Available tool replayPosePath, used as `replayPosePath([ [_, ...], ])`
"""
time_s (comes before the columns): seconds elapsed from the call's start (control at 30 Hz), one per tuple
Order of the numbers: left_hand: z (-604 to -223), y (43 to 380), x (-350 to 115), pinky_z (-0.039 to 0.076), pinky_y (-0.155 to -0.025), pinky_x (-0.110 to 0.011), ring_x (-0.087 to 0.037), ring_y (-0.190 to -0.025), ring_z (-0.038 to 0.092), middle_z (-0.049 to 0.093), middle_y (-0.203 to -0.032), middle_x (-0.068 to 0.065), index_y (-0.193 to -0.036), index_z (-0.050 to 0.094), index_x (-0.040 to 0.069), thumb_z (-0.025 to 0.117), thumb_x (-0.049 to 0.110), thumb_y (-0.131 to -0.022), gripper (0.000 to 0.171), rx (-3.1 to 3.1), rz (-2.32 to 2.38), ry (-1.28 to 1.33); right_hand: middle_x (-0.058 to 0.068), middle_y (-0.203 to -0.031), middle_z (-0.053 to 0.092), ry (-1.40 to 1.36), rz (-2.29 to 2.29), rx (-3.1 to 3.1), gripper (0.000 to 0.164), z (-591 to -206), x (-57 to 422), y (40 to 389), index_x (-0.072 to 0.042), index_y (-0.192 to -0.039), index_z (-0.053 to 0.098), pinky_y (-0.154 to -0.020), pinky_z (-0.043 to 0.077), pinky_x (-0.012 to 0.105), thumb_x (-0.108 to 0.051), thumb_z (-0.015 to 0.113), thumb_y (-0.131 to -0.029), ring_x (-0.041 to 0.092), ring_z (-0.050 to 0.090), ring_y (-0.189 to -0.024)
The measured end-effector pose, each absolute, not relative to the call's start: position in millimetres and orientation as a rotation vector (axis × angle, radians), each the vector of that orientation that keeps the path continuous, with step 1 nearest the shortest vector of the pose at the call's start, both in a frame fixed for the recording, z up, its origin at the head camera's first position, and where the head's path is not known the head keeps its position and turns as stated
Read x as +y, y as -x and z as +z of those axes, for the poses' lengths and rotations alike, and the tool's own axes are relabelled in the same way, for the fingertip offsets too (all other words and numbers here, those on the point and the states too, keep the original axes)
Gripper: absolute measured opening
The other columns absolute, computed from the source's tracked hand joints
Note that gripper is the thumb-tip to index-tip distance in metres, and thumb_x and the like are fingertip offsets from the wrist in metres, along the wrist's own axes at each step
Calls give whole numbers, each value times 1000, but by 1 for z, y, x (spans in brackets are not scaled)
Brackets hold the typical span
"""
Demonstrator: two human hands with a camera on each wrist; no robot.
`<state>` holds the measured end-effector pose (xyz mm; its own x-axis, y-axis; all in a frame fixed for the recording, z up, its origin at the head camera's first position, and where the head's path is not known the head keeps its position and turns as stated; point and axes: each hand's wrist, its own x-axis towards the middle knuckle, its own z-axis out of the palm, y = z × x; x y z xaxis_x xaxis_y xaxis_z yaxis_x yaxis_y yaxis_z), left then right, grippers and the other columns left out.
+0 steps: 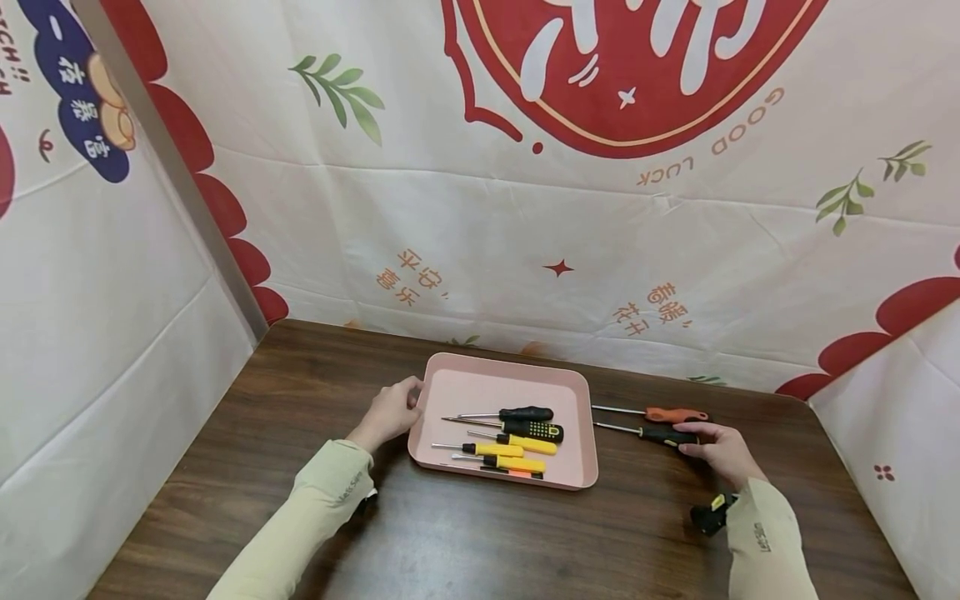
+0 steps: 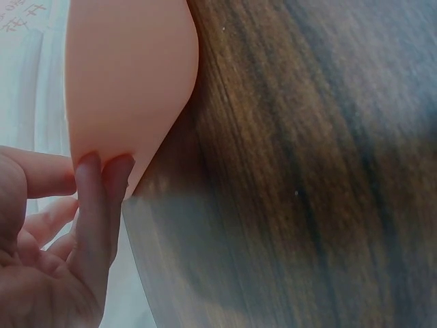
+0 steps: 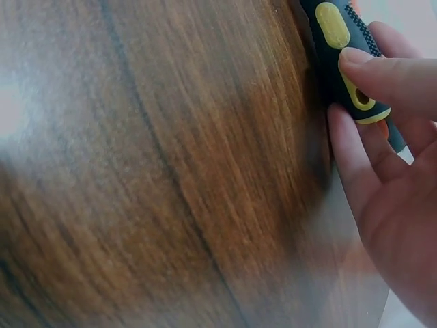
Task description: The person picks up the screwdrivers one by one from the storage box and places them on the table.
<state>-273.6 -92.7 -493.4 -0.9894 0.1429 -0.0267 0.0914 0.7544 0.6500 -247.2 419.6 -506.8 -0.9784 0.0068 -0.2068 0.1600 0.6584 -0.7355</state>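
My left hand [image 1: 390, 410] is at the left side of a pink tray [image 1: 491, 375], gripping its edge; two fingertips press the outer wall [image 2: 130, 75] in the left wrist view. My right hand [image 1: 720, 450] pinches the handle end of a black screwdriver [image 1: 660, 434] with yellow inlays, between thumb and fingers. Its shaft points left at the tray. Just behind it lies an orange-handled screwdriver [image 1: 675, 414]. Inside the tray lie a slim black screwdriver [image 1: 527, 413], a black-and-yellow patterned one [image 1: 536, 430] and several yellow-handled screwdrivers [image 1: 532, 445], all with shafts leftward.
The brown wooden table [image 1: 465, 542] carries everything. A white printed cloth [image 1: 480, 250] stands behind it, with more white cloth panels [image 1: 150, 350] at left and right. In the tray's front part, an orange-and-black handle [image 1: 521, 473] is partly covered by a yellow one.
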Motion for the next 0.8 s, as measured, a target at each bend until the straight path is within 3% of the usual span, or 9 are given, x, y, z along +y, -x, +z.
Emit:
replayPosePath([
  [0.23,-494,274,-92,41,-56,-29,-15,-59,49,54,-71,-2,-109,58,5,60,1,-73,36,2867,1057,-189,30,-124,42,-101,-1204,2706,40,-504,418,246,9,-115,56,-72,36,23,-6,66,-79,29,41,-100],
  [0.43,-492,273,-92,40,-55,-28,-15,-59,48,54,-70,-2,-109,58,5,60,1,-73,36,2859,1067,-181,34,-128,38,-125,-1245,2668,39,-503,417,245,11,-115,54,-86,33,45,-3,64,-79,40,38,-110],
  [0.53,-492,273,-92,40,-56,-29,-15,-59,49,54,-70,-2,-109,58,5,59,1,-72,37,2861,1066,-182,35,-129,37,-134,-1257,2663,39,-503,417,245,11,-115,54,-89,31,51,-2,64,-79,42,37,-112],
  [0.67,-492,274,-93,41,-56,-29,-16,-60,49,54,-70,-2,-109,58,5,59,1,-72,37,2868,1060,-186,33,-129,37,-149,-1249,2666,38,-503,417,245,10,-114,55,-87,32,45,-3,64,-80,38,38,-110],
  [0.8,-493,274,-93,41,-57,-29,-16,-60,49,53,-70,-2,-110,58,4,59,1,-73,37,2868,1063,-192,30,-127,43,-161,-1205,2724,39,-503,417,245,9,-112,58,-82,35,31,-7,67,-78,24,43,-105],
])
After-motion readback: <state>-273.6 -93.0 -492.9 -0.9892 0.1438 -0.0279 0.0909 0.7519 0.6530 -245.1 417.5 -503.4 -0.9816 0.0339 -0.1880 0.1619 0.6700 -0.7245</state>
